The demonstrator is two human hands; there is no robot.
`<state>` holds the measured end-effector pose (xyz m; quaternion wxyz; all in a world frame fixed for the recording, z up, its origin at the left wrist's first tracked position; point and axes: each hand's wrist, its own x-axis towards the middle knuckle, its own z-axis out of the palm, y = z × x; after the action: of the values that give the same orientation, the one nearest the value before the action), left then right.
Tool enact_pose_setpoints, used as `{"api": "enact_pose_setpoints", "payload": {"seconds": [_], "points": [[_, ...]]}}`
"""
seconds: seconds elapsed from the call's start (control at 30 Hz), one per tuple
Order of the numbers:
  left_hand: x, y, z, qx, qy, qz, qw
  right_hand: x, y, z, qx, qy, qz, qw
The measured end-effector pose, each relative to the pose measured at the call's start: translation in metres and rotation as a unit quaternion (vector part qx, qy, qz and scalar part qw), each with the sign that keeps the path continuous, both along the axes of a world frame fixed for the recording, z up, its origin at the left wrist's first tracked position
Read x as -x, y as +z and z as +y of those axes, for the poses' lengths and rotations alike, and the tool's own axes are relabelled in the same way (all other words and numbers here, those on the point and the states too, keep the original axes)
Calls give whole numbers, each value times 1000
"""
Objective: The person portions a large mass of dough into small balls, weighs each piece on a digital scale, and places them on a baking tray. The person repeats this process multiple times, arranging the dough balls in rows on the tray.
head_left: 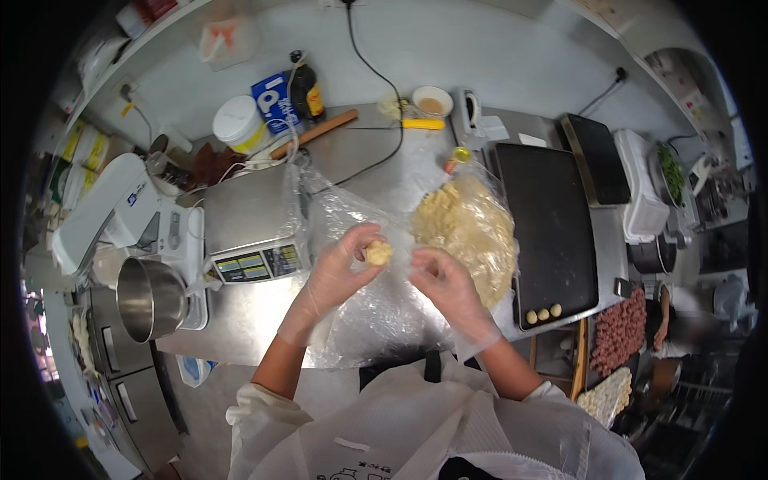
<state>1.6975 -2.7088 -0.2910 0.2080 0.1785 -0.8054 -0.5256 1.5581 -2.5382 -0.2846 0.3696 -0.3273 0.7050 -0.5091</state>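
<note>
In a clear plastic glove, my left hand (pixel 345 273) holds a small lump of pale yellow dough (pixel 378 253) between thumb and fingers, above a crinkled plastic sheet (pixel 378 312). My right hand (pixel 444 279), gloved too, is just right of it with fingers curled and apart, holding nothing. Behind and beside my right hand lies a big mass of yellow dough (pixel 474 222), partly under clear plastic. Farther right is a black baking tray (pixel 546 228); three small dough balls (pixel 543 314) sit in a row at its near edge.
Left stand a digital scale (pixel 252 204), a stand mixer (pixel 120 210) and a steel mixing bowl (pixel 151 299). A wooden rolling pin (pixel 315 133), a white tub (pixel 240 126), a yellow-handled knife (pixel 423 124) and a small bowl (pixel 432 102) line the back. Another person (pixel 678 318) is at far right.
</note>
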Motion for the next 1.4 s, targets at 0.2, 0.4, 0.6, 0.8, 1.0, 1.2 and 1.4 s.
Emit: {"api": "enact_pose_setpoints", "payload": {"seconds": [0.2, 0.4, 0.6, 0.8, 1.0, 1.2, 1.4], "points": [[18, -5, 35, 67, -44, -8, 997, 11, 14, 4, -27, 20, 88, 996], [24, -15, 58, 88, -37, -29, 995, 5, -15, 7, -56, 21, 105, 993], [0, -63, 65, 133, 4, -121, 984, 20, -26, -6, -40, 37, 69, 996], [-41, -100, 64, -443, 110, -104, 884, 132, -109, -57, -16, -9, 517, 856], [-39, -99, 70, -625, 169, 115, 753, 164, -141, -33, 8, 70, 514, 855], [35, -71, 117, -607, 178, 152, 760, 28, -76, 26, 87, -46, 283, 954], [74, 16, 157, -734, -68, 249, 628, 38, 27, 72, 157, 50, 328, 930]]}}
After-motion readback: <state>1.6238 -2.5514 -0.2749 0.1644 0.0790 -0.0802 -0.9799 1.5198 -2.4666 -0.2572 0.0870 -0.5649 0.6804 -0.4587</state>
